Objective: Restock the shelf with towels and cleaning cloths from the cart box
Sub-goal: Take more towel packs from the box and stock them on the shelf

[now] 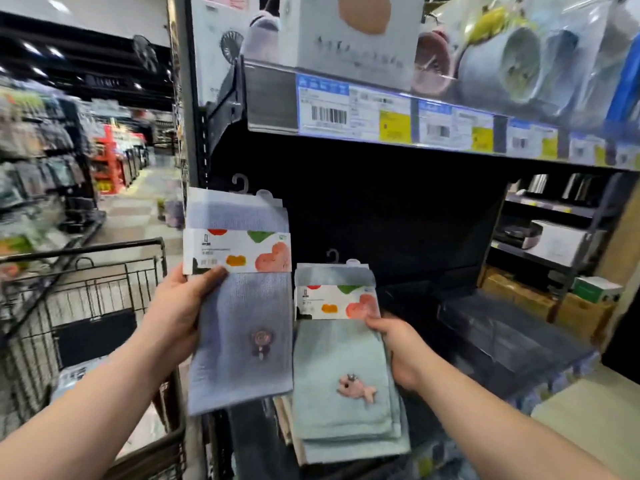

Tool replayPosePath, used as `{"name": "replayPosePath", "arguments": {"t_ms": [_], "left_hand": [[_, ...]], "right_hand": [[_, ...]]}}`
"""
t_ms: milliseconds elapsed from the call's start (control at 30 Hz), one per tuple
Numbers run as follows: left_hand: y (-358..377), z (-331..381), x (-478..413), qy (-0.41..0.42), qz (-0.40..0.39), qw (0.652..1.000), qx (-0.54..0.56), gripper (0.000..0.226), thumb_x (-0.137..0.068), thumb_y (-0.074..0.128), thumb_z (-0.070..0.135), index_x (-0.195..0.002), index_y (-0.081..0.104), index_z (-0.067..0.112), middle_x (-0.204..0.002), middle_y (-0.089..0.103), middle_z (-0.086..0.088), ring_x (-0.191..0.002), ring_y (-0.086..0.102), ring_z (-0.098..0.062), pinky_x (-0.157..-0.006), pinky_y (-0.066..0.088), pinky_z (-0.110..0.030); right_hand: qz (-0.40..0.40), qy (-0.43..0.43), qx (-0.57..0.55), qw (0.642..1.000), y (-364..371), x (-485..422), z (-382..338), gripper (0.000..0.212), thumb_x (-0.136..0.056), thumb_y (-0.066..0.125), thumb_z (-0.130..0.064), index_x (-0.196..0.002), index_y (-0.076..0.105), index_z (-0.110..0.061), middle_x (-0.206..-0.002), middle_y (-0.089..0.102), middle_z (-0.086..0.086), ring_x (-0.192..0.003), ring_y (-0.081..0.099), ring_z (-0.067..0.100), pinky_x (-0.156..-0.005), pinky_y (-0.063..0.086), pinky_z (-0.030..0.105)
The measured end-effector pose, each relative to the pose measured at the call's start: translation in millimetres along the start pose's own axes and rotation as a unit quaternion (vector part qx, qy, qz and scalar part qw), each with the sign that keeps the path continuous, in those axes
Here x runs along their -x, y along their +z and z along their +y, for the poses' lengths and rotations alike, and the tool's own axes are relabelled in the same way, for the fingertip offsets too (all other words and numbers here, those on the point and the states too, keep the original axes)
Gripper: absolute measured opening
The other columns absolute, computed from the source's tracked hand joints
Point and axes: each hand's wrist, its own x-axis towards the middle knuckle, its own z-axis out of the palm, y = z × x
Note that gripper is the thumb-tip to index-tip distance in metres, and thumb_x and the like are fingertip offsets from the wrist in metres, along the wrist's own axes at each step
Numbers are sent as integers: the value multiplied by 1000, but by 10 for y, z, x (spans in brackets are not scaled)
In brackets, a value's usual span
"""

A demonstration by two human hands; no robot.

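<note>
My left hand (180,306) grips a blue-grey towel (242,341) by its left edge, thumb on the front just under its white paper band with coloured shapes; a small plastic hook sticks up at its top. My right hand (398,351) holds a stack of pale green towels (343,393) by the right edge, thumb at the band; the front one bears a pink fish patch. Both are held upright in front of the dark shelf bay (398,202). The cart (104,299) stands at the left; its box is barely visible.
A shelf (273,105) with price labels runs overhead, carrying boxed and bagged goods. Dark flat packs (502,330) lie at the lower right of the bay, with cardboard boxes beyond. An aisle with more shelving opens at the left.
</note>
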Motion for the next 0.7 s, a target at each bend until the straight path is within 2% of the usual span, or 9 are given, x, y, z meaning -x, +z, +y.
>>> {"name": "replayPosePath", "arguments": {"t_ms": [167, 233, 300, 400, 467, 533, 567, 667, 700], "left_hand": [[-37, 77, 84, 27, 45, 999, -8, 19, -91, 51, -1, -103, 63, 9, -82, 76, -3, -65, 72, -13, -55, 58, -26], [-29, 100, 129, 34, 62, 997, -11, 21, -90, 51, -1, -107, 62, 8, -84, 76, -4, -66, 72, -13, -54, 57, -25], [-9, 114, 170, 42, 90, 995, -14, 22, -90, 52, -1, -110, 59, 8, -77, 76, -2, -63, 72, -13, -50, 56, -24], [41, 117, 213, 47, 120, 991, -24, 17, -91, 52, 0, -103, 59, 10, -71, 75, 1, -58, 70, -11, -47, 54, -23], [86, 112, 234, 53, 130, 990, -29, 17, -91, 53, 0, -101, 60, 11, -71, 75, 1, -58, 71, -11, -47, 55, -23], [132, 109, 261, 57, 135, 989, -34, 16, -91, 52, 1, -98, 61, 12, -71, 75, 1, -58, 70, -11, -47, 55, -24], [159, 105, 277, 61, 137, 988, -38, 16, -91, 52, 1, -96, 62, 13, -70, 75, 2, -57, 70, -10, -47, 55, -23], [235, 92, 326, 68, 143, 986, -50, 15, -90, 54, 3, -93, 62, 15, -69, 75, 4, -56, 69, -8, -47, 55, -21], [255, 90, 341, 70, 144, 986, -54, 15, -90, 54, 3, -93, 62, 15, -69, 75, 4, -56, 69, -8, -46, 54, -21]], "right_hand": [[-47, 59, 20, 997, 28, -348, 155, 29, -95, 47, -9, -121, 57, -5, -113, 67, 22, -99, 65, 34, -78, 54, 41], [-54, 70, 51, 995, 1, -455, 202, 31, -91, 53, -6, -122, 55, -5, -112, 67, 21, -100, 65, 34, -77, 54, 42], [-72, 77, 70, 992, -20, -543, 221, 36, -80, 64, -3, -116, 58, -4, -107, 69, 20, -94, 67, 32, -73, 55, 40], [-95, 87, 115, 985, 30, -635, 260, 33, -76, 71, 0, -108, 63, -1, -98, 72, 18, -81, 70, 27, -65, 57, 33], [-77, 82, 168, 979, 70, -703, 326, 32, -77, 72, 0, -108, 63, 0, -100, 71, 17, -86, 69, 28, -75, 57, 37], [-56, 71, 201, 975, 84, -812, 431, 38, -74, 76, -9, -109, 63, -3, -103, 70, 15, -93, 67, 29, -89, 54, 44], [-43, 68, 206, 975, 89, -864, 493, 38, -73, 76, -14, -107, 63, -4, -103, 70, 13, -94, 67, 28, -90, 54, 44], [-4, 47, 221, 974, 133, -900, 599, 7, -84, 64, -10, -81, 57, -11, -90, 60, 4, -88, 57, 19, -87, 49, 33], [3, 39, 236, 971, 140, -906, 619, 19, -85, 61, -8, -71, 51, -15, -85, 53, 4, -86, 52, 18, -80, 44, 29]]}}
